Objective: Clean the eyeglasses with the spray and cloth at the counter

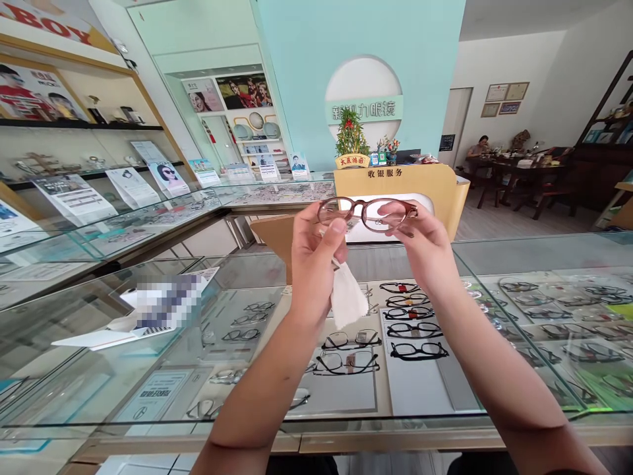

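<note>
Both bare forearms come up from the bottom edge and lean toward each other, with the hands raised close together at the middle of the view. The left hand (316,260) is curled closed, its thumb pressed up against the fingers (the thumb side faces the camera). The right hand (424,245) is pinched closed at the fingertips, wrist nearly straight, just apart from the left.

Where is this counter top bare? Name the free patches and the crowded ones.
Free: the glass top between the forearms, and right of the right hand. Crowded: left of the left hand, where papers lie. Both hold the glasses.
</note>
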A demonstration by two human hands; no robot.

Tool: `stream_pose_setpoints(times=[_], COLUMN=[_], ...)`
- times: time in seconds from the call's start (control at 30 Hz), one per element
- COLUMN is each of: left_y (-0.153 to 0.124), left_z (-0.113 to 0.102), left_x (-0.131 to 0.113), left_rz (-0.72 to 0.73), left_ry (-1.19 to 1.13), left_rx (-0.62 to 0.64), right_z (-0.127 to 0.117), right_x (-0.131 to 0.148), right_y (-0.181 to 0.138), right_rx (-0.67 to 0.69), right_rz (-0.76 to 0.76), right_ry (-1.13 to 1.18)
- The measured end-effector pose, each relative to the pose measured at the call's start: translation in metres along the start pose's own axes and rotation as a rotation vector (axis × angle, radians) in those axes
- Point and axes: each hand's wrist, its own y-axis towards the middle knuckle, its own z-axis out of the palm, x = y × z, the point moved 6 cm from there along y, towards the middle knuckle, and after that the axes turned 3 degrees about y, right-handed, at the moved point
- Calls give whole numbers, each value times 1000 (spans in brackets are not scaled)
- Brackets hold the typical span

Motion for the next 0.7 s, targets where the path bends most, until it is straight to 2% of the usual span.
stream_pose_setpoints(times=[0.13,0.3,0.5,0.6,0.7], left_y=[-3,-7,-12,-16,-22], left_z=[11,24,32,35,39], left_x=[4,13,21,22,21], left_rz=[-175,-396,-650,-745,-764], left_ry=[-134,-245,-377,-371,-332], left_rx=[77,191,319,354,403], right_z=[11,14,17,15,13], right_x=[14,28,39,40,43], right_y=[-6,-11,-11,-11,-13], right_rx=[80,80,178,165,120], right_rz=[-187,-379,-409,-398,-402], right_ry=[-182,-254,-331,-332,-329])
